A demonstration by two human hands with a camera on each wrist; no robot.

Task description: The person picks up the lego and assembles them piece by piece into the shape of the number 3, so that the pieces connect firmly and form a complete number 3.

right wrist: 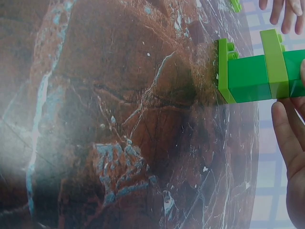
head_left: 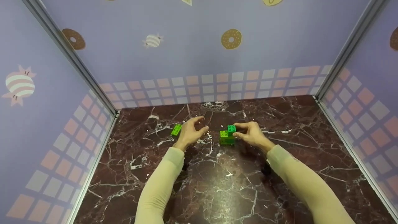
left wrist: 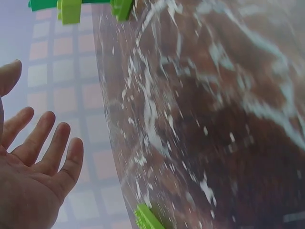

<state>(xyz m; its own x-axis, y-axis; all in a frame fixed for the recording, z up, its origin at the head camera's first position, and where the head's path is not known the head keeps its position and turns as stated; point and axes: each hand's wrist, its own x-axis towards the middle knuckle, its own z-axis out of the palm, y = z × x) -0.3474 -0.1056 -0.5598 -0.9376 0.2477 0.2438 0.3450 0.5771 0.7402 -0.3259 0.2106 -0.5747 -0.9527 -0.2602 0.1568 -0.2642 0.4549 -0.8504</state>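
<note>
A small stack of toy building bricks stands on the tabletop. Seen from the right wrist, it has a thin lime brick (right wrist: 222, 71) at the bottom, a green block (right wrist: 249, 78) above it, and another lime brick (right wrist: 276, 67) higher up. On top sits a dark green brick (head_left: 231, 128), at the right end of the lime layer. My right hand (head_left: 252, 136) pinches this top brick between thumb and fingers. To the left of the stack, my left hand (head_left: 190, 132) hovers with fingers spread, holding nothing. Just beyond it lies a loose lime brick (head_left: 176, 129).
The dark red marbled tabletop (head_left: 217, 186) has white veins. Purple panels with pink and white squares enclose it at the back (head_left: 192, 62), left (head_left: 40, 130) and right (head_left: 370, 102), joined by grey metal posts.
</note>
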